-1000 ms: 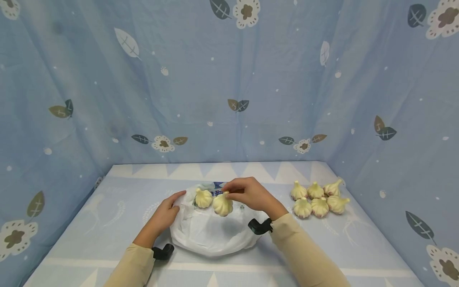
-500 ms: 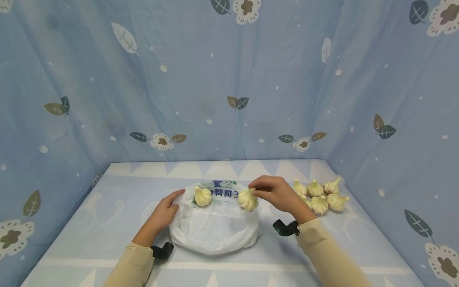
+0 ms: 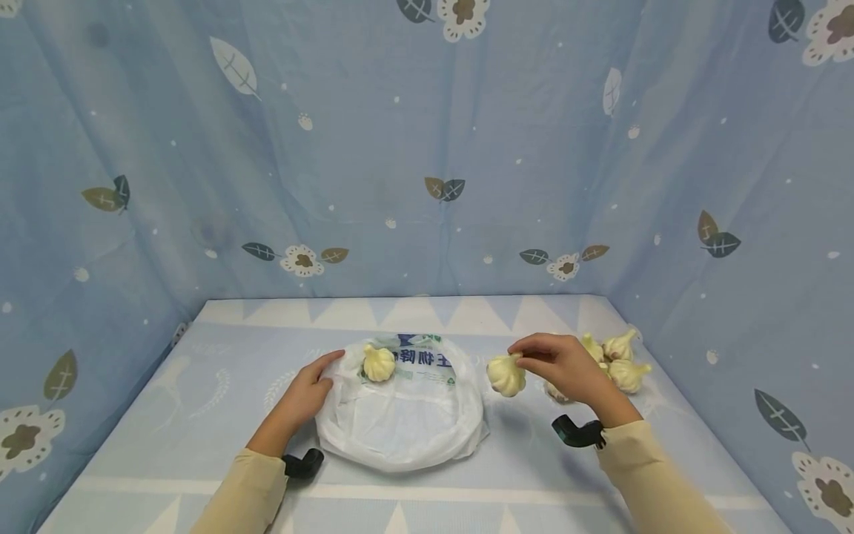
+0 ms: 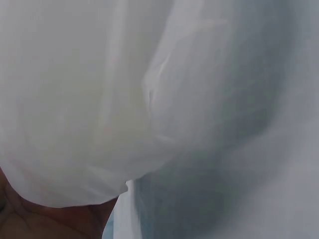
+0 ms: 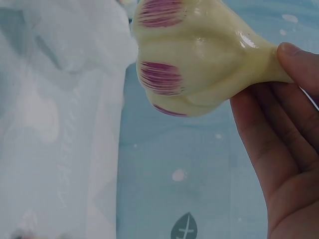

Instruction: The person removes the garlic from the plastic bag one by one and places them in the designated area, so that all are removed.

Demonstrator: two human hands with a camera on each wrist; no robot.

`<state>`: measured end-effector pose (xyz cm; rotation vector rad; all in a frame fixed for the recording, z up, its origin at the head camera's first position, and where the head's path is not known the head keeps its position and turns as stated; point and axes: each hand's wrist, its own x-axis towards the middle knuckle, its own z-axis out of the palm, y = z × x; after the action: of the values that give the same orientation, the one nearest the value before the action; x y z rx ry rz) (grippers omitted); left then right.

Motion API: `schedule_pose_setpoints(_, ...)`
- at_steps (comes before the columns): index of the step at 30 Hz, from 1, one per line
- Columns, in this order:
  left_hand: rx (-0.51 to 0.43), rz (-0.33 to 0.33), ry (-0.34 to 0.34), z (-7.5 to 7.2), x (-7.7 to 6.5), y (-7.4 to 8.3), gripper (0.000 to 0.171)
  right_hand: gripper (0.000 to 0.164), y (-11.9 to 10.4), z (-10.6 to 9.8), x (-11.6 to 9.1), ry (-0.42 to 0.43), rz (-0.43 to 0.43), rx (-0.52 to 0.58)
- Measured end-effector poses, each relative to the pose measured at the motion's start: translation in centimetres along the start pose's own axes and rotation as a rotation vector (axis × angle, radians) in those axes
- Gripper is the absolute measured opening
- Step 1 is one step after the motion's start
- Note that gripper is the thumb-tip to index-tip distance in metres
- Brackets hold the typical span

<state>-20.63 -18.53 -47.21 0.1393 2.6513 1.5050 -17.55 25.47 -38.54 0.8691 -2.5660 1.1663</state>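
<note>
My right hand [image 3: 563,367] pinches a garlic bulb [image 3: 505,374] by its stem, off the right side of a white plastic bag [image 3: 400,456]. In the right wrist view, this bulb [image 5: 194,55] is pale with purple streaks, and thumb and fingers meet at its neck. My left hand [image 3: 303,397] holds the left rim of the bag, whose mouth faces up; some of its fingers are hidden. White film [image 4: 84,124] covers most of the left wrist view, over part of the palm. Another garlic bulb [image 3: 379,363] lies inside the bag at the far left.
Several more garlic bulbs [image 3: 627,376] sit grouped at the right of the table [image 3: 200,415], partly hidden behind the right hand. A blue patterned curtain [image 3: 360,148] surrounds the table at the back and sides.
My right hand has carried the garlic bulb to the right, from over the bag to beyond its right rim, uncovering printed lettering. The left hand has stayed at the rim.
</note>
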Motion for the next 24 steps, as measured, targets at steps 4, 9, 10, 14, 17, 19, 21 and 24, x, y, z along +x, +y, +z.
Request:
schedule_pose_setpoints(4, -0.001, 0.0, -0.002, 0.1, 0.0, 0.0, 0.057, 0.02, 0.5, -1.0, -1.2, 0.006, 0.031, -0.015)
schedule_pose_setpoints(9, 0.003, -0.009, -0.006, 0.1, 0.0, 0.1, 0.057, 0.021, 1.0, -2.2, -2.6, 0.012, 0.096, -0.032)
schedule_pose_setpoints(10, 0.006, -0.01, -0.007, 0.1, 0.0, 0.1, 0.057, 0.021, 1.1, -2.4, -2.8, 0.012, 0.108, -0.038)
schedule_pose_setpoints(14, 0.016, -0.015, -0.004, 0.1, -0.1, 0.1, 0.057, 0.024, 1.6, -3.1, -3.7, 0.014, 0.146, -0.06)
schedule_pose_setpoints(17, 0.019, -0.016, -0.003, 0.1, -0.2, 0.1, 0.057, 0.024, 1.9, -3.5, -4.3, 0.016, 0.173, -0.066)
schedule_pose_setpoints(19, 0.018, -0.017, -0.004, 0.0, -0.3, 0.1, 0.057, 0.024, 2.1, -3.8, -4.7, 0.022, 0.189, -0.073)
schedule_pose_setpoints(21, 0.017, -0.016, -0.005, 0.0, -0.3, 0.1, 0.057, 0.024, 2.2, -4.1, -5.1, 0.025, 0.208, -0.084)
schedule_pose_setpoints(24, 0.017, -0.011, -0.009, 0.0, -0.2, 0.0, 0.057, 0.026, 2.5, -4.4, -5.6, 0.026, 0.23, -0.093)
